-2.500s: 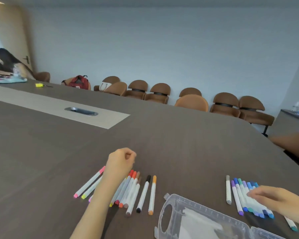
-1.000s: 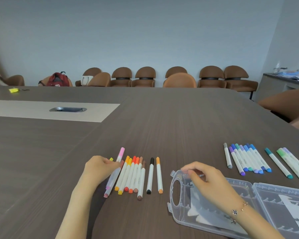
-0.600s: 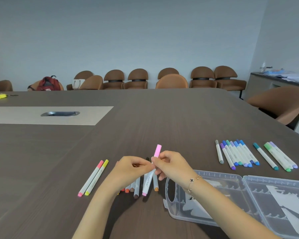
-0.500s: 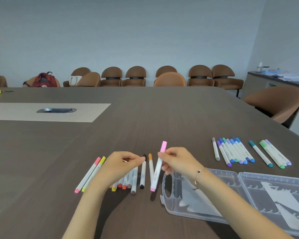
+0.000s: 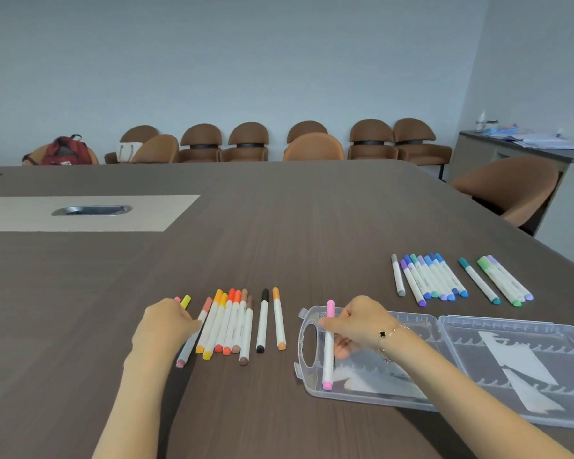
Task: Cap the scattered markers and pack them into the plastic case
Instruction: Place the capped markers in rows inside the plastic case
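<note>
We observe the right hand pinching a capped pink marker over the left half of the open plastic case on the desk, while the left hand, fingers curled, touches a salmon-capped marker at the left end of the warm-coloured row.

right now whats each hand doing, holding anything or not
Left hand: fingers curled at the warm-coloured markers; whether it grips one cannot be told.
Right hand: pinching the pink marker, over the plastic case.
</note>
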Available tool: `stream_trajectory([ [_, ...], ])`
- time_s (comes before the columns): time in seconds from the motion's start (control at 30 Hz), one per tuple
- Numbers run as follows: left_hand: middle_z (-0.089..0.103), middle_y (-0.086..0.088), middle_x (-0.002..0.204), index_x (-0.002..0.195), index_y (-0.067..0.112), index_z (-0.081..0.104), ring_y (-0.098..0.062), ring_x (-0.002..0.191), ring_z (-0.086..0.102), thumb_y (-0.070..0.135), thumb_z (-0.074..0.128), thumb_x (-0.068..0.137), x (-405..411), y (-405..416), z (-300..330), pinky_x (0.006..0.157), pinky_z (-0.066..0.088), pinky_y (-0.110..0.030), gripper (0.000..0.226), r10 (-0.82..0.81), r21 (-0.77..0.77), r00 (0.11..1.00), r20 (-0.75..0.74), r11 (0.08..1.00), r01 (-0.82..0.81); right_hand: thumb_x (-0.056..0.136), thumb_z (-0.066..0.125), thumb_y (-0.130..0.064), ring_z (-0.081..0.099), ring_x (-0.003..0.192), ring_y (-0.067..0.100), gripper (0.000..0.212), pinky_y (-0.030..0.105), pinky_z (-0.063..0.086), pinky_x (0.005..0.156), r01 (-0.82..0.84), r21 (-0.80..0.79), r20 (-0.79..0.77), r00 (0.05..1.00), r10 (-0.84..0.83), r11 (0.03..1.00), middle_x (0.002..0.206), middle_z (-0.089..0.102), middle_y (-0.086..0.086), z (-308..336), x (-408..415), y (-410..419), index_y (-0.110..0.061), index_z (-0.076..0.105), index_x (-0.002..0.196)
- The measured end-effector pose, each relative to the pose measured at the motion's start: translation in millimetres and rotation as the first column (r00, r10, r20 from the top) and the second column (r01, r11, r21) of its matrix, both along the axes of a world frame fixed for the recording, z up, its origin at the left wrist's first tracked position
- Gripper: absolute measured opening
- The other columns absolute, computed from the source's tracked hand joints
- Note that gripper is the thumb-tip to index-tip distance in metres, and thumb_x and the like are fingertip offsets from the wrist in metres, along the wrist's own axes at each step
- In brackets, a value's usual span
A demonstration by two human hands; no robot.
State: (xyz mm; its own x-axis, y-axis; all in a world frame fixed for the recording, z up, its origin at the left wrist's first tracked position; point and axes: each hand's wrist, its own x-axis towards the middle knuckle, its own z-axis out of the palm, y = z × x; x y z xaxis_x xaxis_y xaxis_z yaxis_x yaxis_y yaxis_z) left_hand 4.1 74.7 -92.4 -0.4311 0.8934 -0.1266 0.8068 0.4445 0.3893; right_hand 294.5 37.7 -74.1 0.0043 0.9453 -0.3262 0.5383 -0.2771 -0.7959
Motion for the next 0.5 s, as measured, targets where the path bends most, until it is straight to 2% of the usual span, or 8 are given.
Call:
stream_trajectory([
  [0.1,0.057,-0.004,0.066,0.080,0.007,0.071,-0.013,0.059,0.053,0.030,0.063,0.084,3,1,0,0.055,0.044,-0.024,0.024,0.003,-0.013,1.000,-0.009,1.000,-0.003,0.085,0.068,-0.029,0.066,0.047,0.011,0.031,0.017,0.054,0.053,0.031,0.020,0.051,0.998,-0.032,0.999,0.054,0.067,0.003,-2,-6,4,0.001,0.067,0.086],
  [0.23,0.050,-0.003,0.061,0.088,0.005,0.070,-0.012,0.054,0.048,0.029,0.062,0.086,5,2,-1,0.050,0.039,-0.022,0.026,0.002,-0.018,1.000,0.000,1.000,-0.002,0.085,0.066,-0.039,0.067,0.051,0.013,0.041,0.023,0.058,0.064,0.007,0.096,0.180,0.983,-0.025,0.995,0.053,0.066,0.003,-12,-13,4,0.002,0.066,0.090],
  [0.3,0.053,-0.003,0.065,0.084,0.006,0.069,-0.011,0.054,0.048,0.030,0.062,0.086,5,2,1,0.049,0.038,-0.020,0.025,-0.006,-0.038,1.000,0.006,0.999,0.006,0.085,0.064,-0.043,0.067,0.060,0.016,0.041,0.027,0.057,0.069,-0.023,0.178,0.276,0.961,-0.028,0.984,0.065,0.067,0.006,-16,-16,2,-0.002,0.064,0.084],
  [0.33,0.058,-0.004,0.069,0.086,0.005,0.069,-0.011,0.056,0.049,0.031,0.062,0.086,3,2,2,0.049,0.039,-0.019,0.027,-0.002,-0.038,1.000,0.016,0.999,0.002,0.085,0.063,-0.044,0.064,0.061,0.015,0.038,0.025,0.055,0.067,-0.051,0.209,0.338,0.941,-0.024,0.977,0.067,0.064,0.005,-16,-16,1,-0.006,0.062,0.083],
  [0.37,0.060,-0.006,0.073,0.086,0.004,0.069,-0.012,0.058,0.050,0.032,0.062,0.086,-1,1,4,0.050,0.039,-0.020,0.028,0.011,-0.016,0.999,0.035,1.000,-0.010,0.087,0.061,-0.045,0.058,0.060,0.012,0.034,0.021,0.050,0.063,-0.082,0.233,0.395,0.919,-0.017,0.969,0.065,0.058,0.000,-16,-17,-1,-0.011,0.058,0.084],
  [0.43,0.057,-0.009,0.072,0.076,0.008,0.068,-0.021,0.059,0.046,0.028,0.063,0.085,-15,-2,6,0.052,0.037,-0.022,0.022,0.060,0.125,0.994,0.087,0.990,-0.071,0.090,0.054,-0.048,0.050,0.059,0.011,0.031,0.018,0.041,0.058,-0.144,0.262,0.489,0.872,-0.003,0.954,0.062,0.047,-0.005,-17,-16,-4,-0.018,0.051,0.082],
  [0.5,0.047,-0.008,0.071,0.069,0.016,0.055,-0.025,0.066,0.038,0.020,0.062,0.084,-29,-5,4,0.057,0.037,-0.024,0.017,0.115,0.268,0.988,0.101,0.954,-0.138,0.094,0.044,-0.049,0.051,0.064,0.015,0.035,0.017,0.038,0.054,-0.210,0.280,0.572,0.820,0.013,0.937,0.064,0.048,-0.005,-20,-16,-9,-0.021,0.046,0.073],
])
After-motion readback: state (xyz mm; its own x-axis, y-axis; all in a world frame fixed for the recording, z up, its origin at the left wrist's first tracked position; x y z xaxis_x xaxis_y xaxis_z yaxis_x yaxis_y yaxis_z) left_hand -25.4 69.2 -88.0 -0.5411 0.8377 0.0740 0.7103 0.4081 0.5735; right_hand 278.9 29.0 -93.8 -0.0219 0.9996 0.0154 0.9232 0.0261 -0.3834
